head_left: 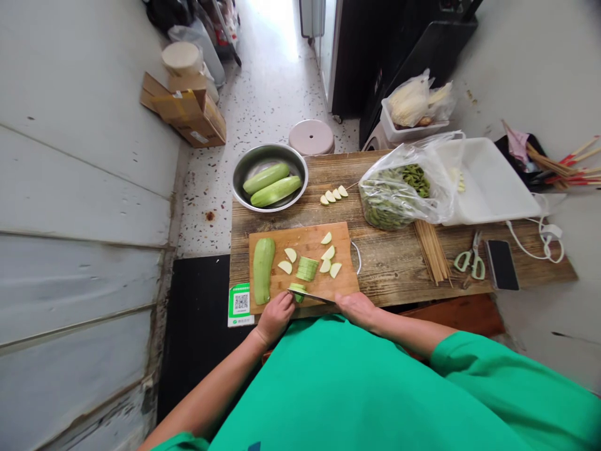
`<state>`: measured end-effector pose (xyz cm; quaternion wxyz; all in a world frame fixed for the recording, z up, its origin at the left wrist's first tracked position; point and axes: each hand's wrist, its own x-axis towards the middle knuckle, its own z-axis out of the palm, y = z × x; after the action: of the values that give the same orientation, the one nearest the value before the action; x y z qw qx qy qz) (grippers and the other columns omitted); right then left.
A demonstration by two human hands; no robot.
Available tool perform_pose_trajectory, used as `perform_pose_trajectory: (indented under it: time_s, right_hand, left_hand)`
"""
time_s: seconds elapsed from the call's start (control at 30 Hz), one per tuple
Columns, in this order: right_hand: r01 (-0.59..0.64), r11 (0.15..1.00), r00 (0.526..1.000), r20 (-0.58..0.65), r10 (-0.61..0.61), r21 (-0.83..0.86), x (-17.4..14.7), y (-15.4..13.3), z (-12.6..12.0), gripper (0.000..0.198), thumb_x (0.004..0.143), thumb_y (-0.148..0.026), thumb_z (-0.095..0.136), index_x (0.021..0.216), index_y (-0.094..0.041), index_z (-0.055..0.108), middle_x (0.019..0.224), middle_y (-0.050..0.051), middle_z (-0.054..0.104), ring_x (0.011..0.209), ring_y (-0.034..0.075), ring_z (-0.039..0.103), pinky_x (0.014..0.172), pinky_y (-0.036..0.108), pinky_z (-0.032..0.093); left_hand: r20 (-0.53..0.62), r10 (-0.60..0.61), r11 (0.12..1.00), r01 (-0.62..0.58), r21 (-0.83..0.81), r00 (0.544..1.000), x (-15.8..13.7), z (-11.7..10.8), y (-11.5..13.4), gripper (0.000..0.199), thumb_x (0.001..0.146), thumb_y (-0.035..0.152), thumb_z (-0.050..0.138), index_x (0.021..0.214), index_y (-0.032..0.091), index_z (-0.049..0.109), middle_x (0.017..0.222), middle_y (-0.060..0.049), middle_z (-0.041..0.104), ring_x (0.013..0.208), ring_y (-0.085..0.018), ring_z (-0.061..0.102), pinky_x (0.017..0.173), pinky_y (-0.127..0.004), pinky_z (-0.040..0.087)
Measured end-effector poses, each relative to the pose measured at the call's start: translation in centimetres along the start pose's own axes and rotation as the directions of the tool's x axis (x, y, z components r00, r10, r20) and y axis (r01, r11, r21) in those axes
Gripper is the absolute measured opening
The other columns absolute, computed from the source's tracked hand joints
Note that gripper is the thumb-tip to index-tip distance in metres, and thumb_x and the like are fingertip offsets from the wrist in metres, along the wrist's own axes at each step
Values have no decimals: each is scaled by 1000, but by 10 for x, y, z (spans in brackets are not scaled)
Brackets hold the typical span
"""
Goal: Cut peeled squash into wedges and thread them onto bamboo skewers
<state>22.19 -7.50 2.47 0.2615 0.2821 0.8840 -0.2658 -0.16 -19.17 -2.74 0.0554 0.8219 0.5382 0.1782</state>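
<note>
My right hand [355, 309] is closed around the handle of a kitchen knife [315, 297], whose blade reaches left over a short zucchini piece [297, 289]. Curled fingers of my left hand [277, 316] press on the near end of that piece, close to the blade's tip. Just beyond lies a sliced zucchini section [307, 268], its slices still side by side. Half-round slices [327, 252] are scattered on the wooden cutting board [310, 237], and a whole zucchini [263, 269] rests along its left side.
A steel bowl [237, 188] with two zucchini stands behind the board. Skewered slices [333, 195] lie beside it. To the right are a plastic bag of green vegetables [389, 200], a white tray [498, 181], bamboo skewers [432, 250], scissors [471, 258] and a phone [502, 265].
</note>
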Motion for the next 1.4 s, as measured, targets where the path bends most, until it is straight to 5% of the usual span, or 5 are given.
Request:
perform_pose_trajectory:
  time_s: [0.27,0.67,1.4]
  right_hand:
    - [41,997,999,24,-40,-64,-13,-1,-11,21,87,-15,36,101,-12,51,83,14,68,76,25,66,62,31,51]
    - [5,993,1000,25,-2,-115,-15,-16,-24,19,89,-15,34,98,-12,51,81,14,68,76,26,66,59,31,50]
    - [15,1000,1000,9,-15,-12,-19,-12,-20,23,89,-21,35,101,-12,53,86,11,69,79,23,65,62,27,50]
  left_hand:
    - [-23,20,1000,-20,16,1000,-6,4,-3,24,87,14,38,82,14,62,89,-10,61,94,-18,55,80,-36,51]
    - [21,16,1000,-16,-2,1000,-10,6,-3,26,87,14,36,89,13,62,92,-12,61,95,-20,54,80,-37,51]
    - [-74,19,999,-16,44,997,-9,5,1,21,86,13,41,84,12,62,92,-11,62,95,-20,55,79,-35,52]
